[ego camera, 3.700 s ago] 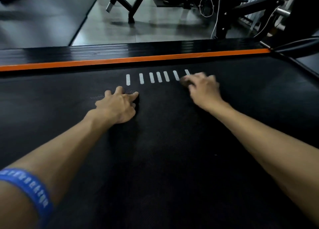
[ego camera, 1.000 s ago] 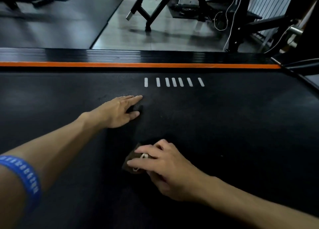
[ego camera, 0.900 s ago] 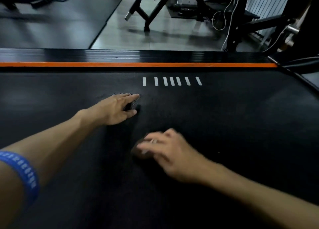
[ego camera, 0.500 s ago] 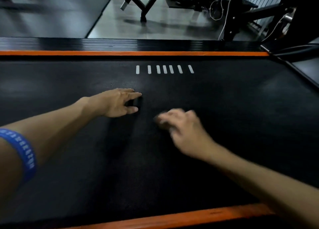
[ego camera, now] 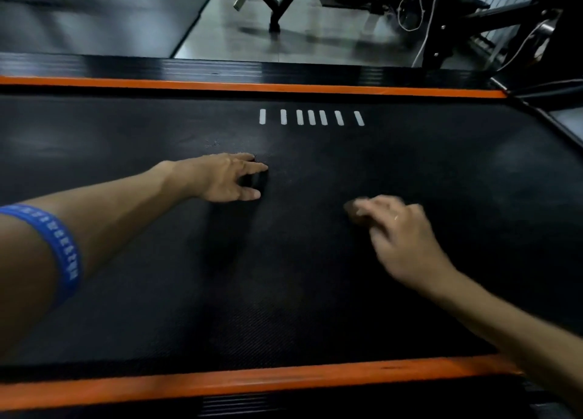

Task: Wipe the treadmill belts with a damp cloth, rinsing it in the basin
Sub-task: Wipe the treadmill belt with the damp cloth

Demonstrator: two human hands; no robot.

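Black treadmill belt (ego camera: 315, 276) bears 7 white dashes (ego camera: 310, 117); left hand (ego camera: 220, 177) rests flat, fingers straight; right hand (ego camera: 400, 232) grasps 1 brown cloth (ego camera: 353, 212); blue wristband (ego camera: 58, 251) lettering unreadable.

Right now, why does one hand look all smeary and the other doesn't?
Head view: the right hand and its cloth are motion-blurred; the left hand on the belt is sharper. The light is dim, with glare on the floor.

You have one view only, the head camera. It looks forward and down, close above the treadmill belt (ego camera: 284, 292), which fills the middle of the frame; gym floor (ego camera: 315, 40) shows along the top.
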